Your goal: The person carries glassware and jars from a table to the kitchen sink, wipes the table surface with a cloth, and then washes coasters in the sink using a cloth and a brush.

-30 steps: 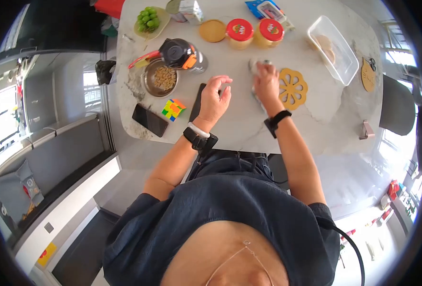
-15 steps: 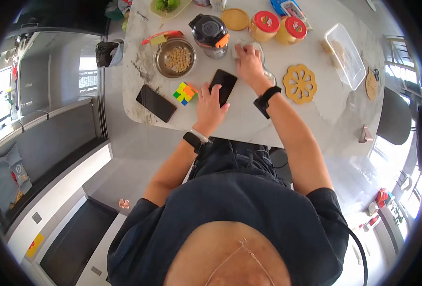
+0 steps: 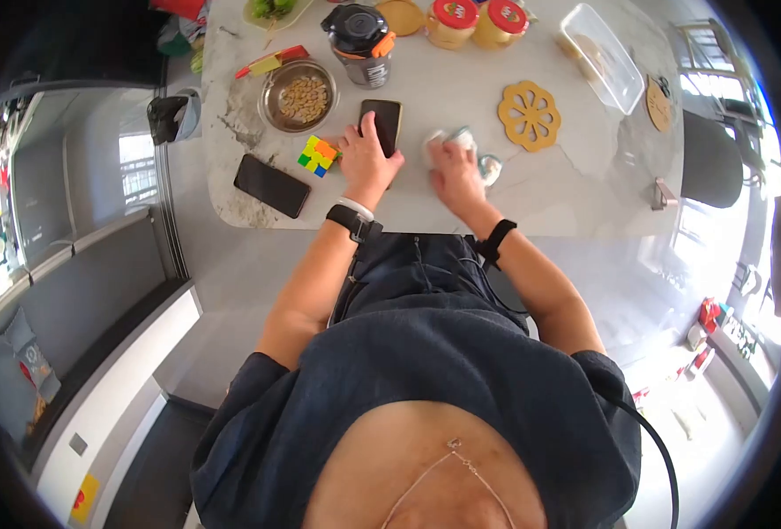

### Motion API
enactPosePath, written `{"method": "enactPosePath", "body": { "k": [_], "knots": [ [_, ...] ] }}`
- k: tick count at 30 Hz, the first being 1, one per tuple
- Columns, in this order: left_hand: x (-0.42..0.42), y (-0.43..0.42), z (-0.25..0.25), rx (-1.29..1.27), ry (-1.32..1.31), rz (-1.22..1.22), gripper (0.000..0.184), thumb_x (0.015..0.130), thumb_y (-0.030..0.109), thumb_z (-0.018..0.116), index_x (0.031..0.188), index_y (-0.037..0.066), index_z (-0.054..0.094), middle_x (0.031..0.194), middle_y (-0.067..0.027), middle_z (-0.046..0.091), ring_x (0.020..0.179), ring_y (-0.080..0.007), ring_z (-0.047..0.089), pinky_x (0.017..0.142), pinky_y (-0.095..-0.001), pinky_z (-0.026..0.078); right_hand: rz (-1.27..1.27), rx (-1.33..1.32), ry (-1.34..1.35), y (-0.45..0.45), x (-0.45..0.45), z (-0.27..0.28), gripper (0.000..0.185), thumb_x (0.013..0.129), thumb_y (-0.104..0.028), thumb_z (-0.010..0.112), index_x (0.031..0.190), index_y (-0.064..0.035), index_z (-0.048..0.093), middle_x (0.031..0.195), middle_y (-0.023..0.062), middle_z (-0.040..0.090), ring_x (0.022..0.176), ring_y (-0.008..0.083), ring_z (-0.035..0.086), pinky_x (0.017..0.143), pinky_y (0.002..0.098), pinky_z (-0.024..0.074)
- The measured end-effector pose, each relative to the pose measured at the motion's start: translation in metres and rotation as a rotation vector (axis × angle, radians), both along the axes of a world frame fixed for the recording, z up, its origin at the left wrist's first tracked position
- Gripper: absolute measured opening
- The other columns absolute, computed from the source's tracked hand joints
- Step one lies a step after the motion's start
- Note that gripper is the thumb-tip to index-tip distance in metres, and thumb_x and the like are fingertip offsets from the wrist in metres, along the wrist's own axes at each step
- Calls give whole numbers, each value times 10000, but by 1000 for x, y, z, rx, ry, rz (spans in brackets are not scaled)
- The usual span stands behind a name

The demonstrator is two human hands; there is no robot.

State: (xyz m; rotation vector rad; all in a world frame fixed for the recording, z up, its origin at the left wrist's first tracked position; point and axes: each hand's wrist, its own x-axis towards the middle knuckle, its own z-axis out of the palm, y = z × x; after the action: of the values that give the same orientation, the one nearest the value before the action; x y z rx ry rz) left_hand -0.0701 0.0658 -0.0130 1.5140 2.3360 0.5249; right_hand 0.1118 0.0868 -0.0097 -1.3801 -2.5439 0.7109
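Note:
My left hand [image 3: 370, 167] lies across the lower part of a black smartphone [image 3: 388, 125], fingers at its left side and one fingertip on its screen. To the right, my right hand [image 3: 461, 176] is closed on a white cloth [image 3: 491, 169] with a teal edge, pressed against the tabletop; hand and cloth are slightly blurred. Just left of my left hand sits a colourful puzzle cube [image 3: 318, 156]. Farther left, a second dark smartphone [image 3: 272, 186] lies flat.
Beyond my hands stand a metal bowl of nuts [image 3: 267, 99], a dark-lidded bottle [image 3: 361, 53] and two red-lidded jars [image 3: 452, 26]. A flower-shaped trivet [image 3: 530, 115] and a clear plastic container [image 3: 615, 79] lie right on the marble table [image 3: 575, 194].
My right hand has drawn the cloth from beside the bottle toward the table's front edge. My left hand stays on the smartphone, which now lies more upright in view. The whole view has shifted.

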Motion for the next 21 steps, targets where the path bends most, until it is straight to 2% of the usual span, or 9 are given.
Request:
{"method": "enactPosePath", "body": {
  "k": [1,2,4,6,9,13,16,18,21],
  "knots": [
    [1,2,0,21,2,-8,802,593,254,772,1276,129,371,1058,-183,505,979,-389,479,823,-473,436,41,-25,-26,-12,-5,2,468,743,-94,565,1208,-118,519,1165,136,483,1059,373,456,877,450,444],
    [1,4,1,34,-7,-34,802,593,254,772,1276,129,371,1058,-183,505,979,-389,479,823,-473,436,284,60,-131,-22,-4,-17,477,746,-126,570,1221,-143,533,1201,104,490,1101,332,448,899,431,435],
    [6,11,1,-20,27,-56,793,599,259,770,1275,132,376,1074,-190,498,971,-393,482,816,-473,442,443,-92,-131,-42,-17,-9,467,744,-134,574,1203,-220,567,1218,32,498,1127,273,447,895,392,453],
    [12,17,6,-32,19,-86,773,609,262,766,1272,139,386,1087,-184,491,986,-395,477,805,-477,451,459,-194,30,-47,-24,5,442,716,-101,596,1112,-295,621,1189,-4,504,1110,239,463,878,350,467],
    [21,26,8,-48,70,-144,735,623,259,765,1253,140,406,1122,-169,478,1031,-383,466,817,-476,452,423,-249,100,-35,-11,-2,343,698,-95,597,985,-264,681,1121,-38,540,1089,215,481,855,345,473],
    [41,42,8,-48,102,-210,706,632,247,761,1240,142,419,1180,-174,456,1074,-378,449,835,-487,437,165,-251,120,-18,57,9,234,646,-45,591,713,-238,704,970,-79,596,1057,188,505,870,338,453],
    [68,58,14,-71,213,-252,669,661,235,742,1241,147,420,1252,-181,394,1151,-355,412,842,-486,425,-88,-97,253,-5,143,3,282,597,28,548,757,-150,697,957,2,619,994,248,558,900,367,431],
    [90,74,30,33,295,-313,660,666,208,728,1247,150,421,1287,-186,368,1182,-356,387,860,-483,406,-360,1,234,3,196,2,334,623,25,548,894,-113,686,998,54,612,1008,286,548,890,386,433],
    [127,106,30,135,160,-387,663,671,173,715,1259,140,412,1270,-183,387,1153,-363,410,855,-489,405,-651,134,200,34,249,-6,358,677,-5,570,1013,-97,654,1063,103,584,1014,326,528,888,394,433]
  ]
}}
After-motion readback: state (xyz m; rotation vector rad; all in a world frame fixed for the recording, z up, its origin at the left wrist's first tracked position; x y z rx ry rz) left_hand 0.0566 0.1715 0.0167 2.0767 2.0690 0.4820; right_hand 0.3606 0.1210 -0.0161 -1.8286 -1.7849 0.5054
